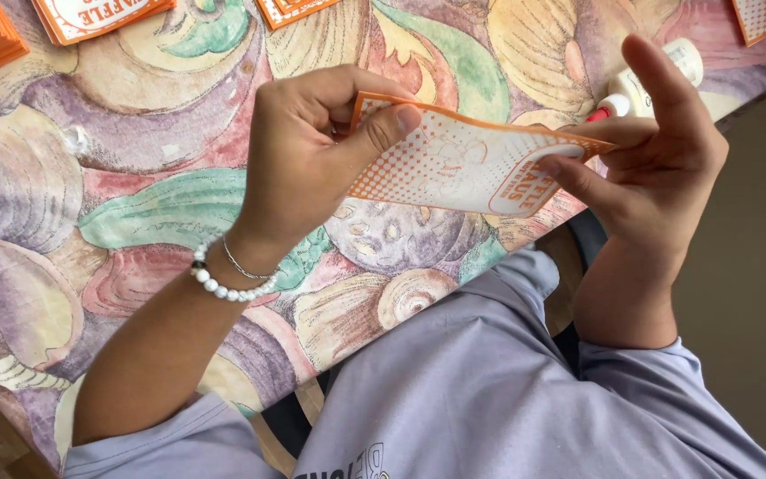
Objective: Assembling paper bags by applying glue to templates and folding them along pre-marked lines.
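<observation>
A: What do your hands hold?
B: Your left hand (pixel 308 151) pinches one end of the orange sleeve (pixel 467 164) above the table (pixel 90 177); your right hand (pixel 658 146) pinches the other end, index finger raised.
A: And near them?
B: A glue bottle (pixel 653 80) lies behind the right hand

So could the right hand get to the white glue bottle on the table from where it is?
Probably yes. The glue bottle lies just behind the right hand with nothing between them, but that hand's grip is on the orange printed sheet, shared with the left hand.
</observation>
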